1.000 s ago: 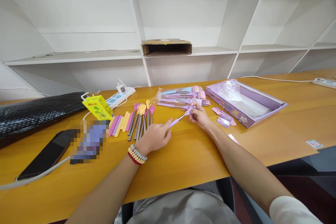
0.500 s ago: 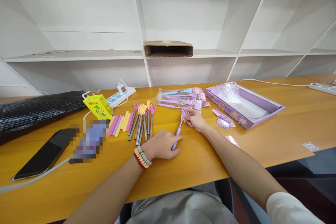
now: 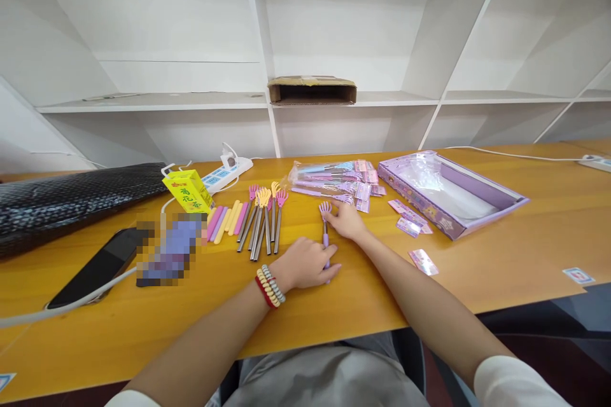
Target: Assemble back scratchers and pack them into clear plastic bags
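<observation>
A purple claw-headed stick (image 3: 325, 239) with a metal shaft stands between my hands, its claw pointing away from me. My left hand (image 3: 305, 262), with bead bracelets at the wrist, is closed on its purple handle. The fingers of my right hand (image 3: 347, 220) are at the claw end, bent against its right side. To the left lie several metal tubes with pink and yellow claws (image 3: 260, 222) and several coloured handle tubes (image 3: 226, 221). Beyond my hands are wrapped claw sticks (image 3: 334, 179) in clear plastic.
A purple open box (image 3: 443, 222) is at the right, with small printed cards (image 3: 422, 262) beside it. At the left are a yellow carton (image 3: 188, 191), a power strip (image 3: 226, 175), a black phone (image 3: 95, 270) and a black wrapped bundle (image 3: 76, 203). White shelves hold a cardboard box (image 3: 312, 81).
The claw stick has turned more upright in view, its claw end shifting left. My right hand has moved slightly left with it. The camera view has shifted a little.
</observation>
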{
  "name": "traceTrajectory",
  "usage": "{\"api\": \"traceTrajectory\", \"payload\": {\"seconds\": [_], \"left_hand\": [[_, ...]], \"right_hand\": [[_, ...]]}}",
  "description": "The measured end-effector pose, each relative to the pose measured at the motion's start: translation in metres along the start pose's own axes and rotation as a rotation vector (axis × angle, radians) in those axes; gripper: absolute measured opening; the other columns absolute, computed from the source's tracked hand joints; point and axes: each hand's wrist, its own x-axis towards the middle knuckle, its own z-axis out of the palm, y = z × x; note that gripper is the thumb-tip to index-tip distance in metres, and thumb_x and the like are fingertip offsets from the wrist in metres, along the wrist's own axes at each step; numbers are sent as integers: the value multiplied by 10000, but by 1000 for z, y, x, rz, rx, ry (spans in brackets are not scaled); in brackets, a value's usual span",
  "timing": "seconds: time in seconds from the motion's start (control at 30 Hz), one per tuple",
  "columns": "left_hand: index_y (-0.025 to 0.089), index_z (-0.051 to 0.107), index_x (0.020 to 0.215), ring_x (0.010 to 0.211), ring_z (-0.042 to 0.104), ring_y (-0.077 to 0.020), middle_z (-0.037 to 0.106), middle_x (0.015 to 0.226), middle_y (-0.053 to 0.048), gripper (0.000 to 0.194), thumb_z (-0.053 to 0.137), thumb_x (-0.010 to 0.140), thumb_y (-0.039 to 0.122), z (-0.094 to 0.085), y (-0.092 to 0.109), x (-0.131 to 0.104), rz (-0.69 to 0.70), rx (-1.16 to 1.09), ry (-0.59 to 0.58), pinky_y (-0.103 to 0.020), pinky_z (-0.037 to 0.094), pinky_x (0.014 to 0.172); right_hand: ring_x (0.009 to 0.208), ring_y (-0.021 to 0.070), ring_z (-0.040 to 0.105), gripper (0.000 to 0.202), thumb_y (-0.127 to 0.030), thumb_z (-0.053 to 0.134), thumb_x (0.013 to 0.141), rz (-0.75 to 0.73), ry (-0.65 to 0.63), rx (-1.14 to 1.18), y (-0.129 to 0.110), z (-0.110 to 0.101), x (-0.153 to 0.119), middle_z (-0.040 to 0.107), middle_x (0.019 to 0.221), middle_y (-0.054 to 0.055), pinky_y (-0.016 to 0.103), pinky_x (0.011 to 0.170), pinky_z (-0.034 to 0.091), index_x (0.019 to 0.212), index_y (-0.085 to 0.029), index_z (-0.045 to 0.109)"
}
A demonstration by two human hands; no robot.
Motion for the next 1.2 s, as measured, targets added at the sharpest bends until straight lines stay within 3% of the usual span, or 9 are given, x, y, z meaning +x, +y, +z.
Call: {"api": "traceTrajectory", "payload": {"seconds": [0.13, 0.3, 0.5, 0.73, 0.87, 0.97, 1.07, 1.13, 1.2], "left_hand": [[131, 567, 1002, 661, 630, -230, 653, 734, -123, 458, 247, 906, 444, 4, 1, 2, -43, 11, 22, -332, 427, 598], [128, 576, 942, 647, 625, -221, 649, 706, -117, 499, 228, 902, 483, 5, -2, 2, -83, 22, 16, -323, 421, 604], [170, 545, 1074, 737, 627, -215, 660, 801, -95, 445, 259, 906, 466, -2, -11, -2, -33, -3, 57, -327, 426, 663], [164, 585, 843, 745, 613, -204, 645, 825, -91, 377, 338, 888, 446, -1, -14, -2, -30, -38, 71, -325, 430, 679], [182, 596, 840, 730, 603, -186, 642, 791, -61, 319, 357, 889, 388, -6, -23, -4, -54, -7, 165, -313, 422, 682], [188, 602, 852, 726, 602, -182, 648, 781, -56, 283, 354, 884, 320, -15, -43, -11, -238, 55, 309, -289, 404, 623], [186, 608, 864, 673, 605, -202, 665, 788, -71, 250, 379, 852, 285, -22, -76, -25, -586, 121, 441, -290, 377, 551], [173, 620, 867, 621, 598, -227, 661, 712, -88, 250, 398, 823, 281, -22, -100, -36, -790, 165, 442, -296, 356, 516], [158, 638, 783, 590, 592, -239, 658, 660, -108, 233, 429, 783, 259, -17, -121, -46, -904, 158, 389, -302, 358, 514]], "right_hand": [[475, 124, 504, 433, -363, 542, 794, -50, -65, 87, 1, -5, -4, 578, 525, -13, 232, 513, 361, 1153, -122, 565], [490, 104, 490, 255, -300, 540, 786, -183, -178, -5, -5, -9, -12, 585, 543, -18, 226, 558, 358, 959, -173, 678], [552, 116, 530, 256, -284, 525, 794, -247, -224, -86, -9, -11, -17, 639, 631, 3, 226, 581, 357, 973, -196, 685], [556, 111, 524, 228, -303, 539, 799, -255, -227, -121, -10, -12, -19, 653, 661, 12, 224, 562, 335, 923, -186, 691], [561, 110, 529, 216, -294, 535, 802, -273, -234, -109, -8, -11, -19, 649, 660, 14, 222, 564, 340, 901, -180, 689], [568, 111, 537, 225, -295, 531, 806, -286, -234, -90, -6, -11, -20, 649, 664, 18, 222, 569, 348, 916, -172, 683], [574, 110, 542, 218, -290, 536, 804, -291, -231, -79, -5, -11, -21, 654, 682, 16, 221, 568, 347, 921, -179, 682], [578, 110, 545, 213, -287, 536, 803, -286, -235, -78, -5, -11, -21, 657, 690, 14, 221, 570, 348, 920, -184, 681], [587, 113, 550, 213, -289, 538, 803, -275, -244, -77, -5, -12, -21, 660, 697, 15, 223, 574, 352, 921, -185, 682]]}}
